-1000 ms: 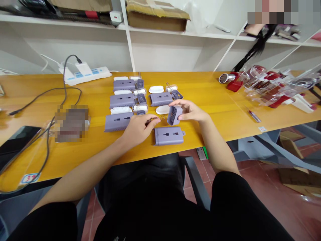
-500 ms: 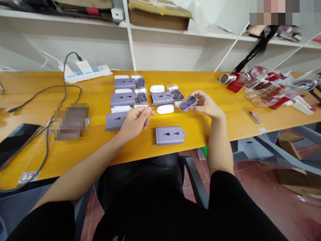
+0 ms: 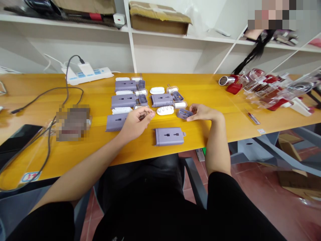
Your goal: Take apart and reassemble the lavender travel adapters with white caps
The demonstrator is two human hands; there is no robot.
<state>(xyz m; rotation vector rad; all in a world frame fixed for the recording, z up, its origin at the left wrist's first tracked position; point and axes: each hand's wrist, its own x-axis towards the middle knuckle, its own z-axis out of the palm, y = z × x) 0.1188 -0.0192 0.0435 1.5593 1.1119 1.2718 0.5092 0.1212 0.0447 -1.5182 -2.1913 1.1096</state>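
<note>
My right hand (image 3: pixel 205 113) rests on the yellow table (image 3: pixel 225 130), its fingers closed on a small purple cap piece (image 3: pixel 184 114) that touches the tabletop. My left hand (image 3: pixel 135 123) is curled, pinching a small dark part I cannot make out near its fingertips. A purple housing (image 3: pixel 169 136) lies alone between the hands, close to the front edge. Behind it are rows of purple housings (image 3: pixel 123 100), white oval covers (image 3: pixel 165 110) and small inserts. A thin spring (image 3: pixel 165 107) lies by one housing (image 3: pixel 162 99).
A white power strip (image 3: pixel 87 73) with a dark cable (image 3: pixel 47 140) sits at the back left, a black phone (image 3: pixel 15 140) at the left edge. Red and clear plastic parts (image 3: pixel 265 88) and a small screwdriver (image 3: pixel 252 117) lie on the right. Shelves hold a cardboard box (image 3: pixel 157 18).
My right hand carried the small purple piece away to the right and lowered it to the table. My left hand drew back slightly, still curled.
</note>
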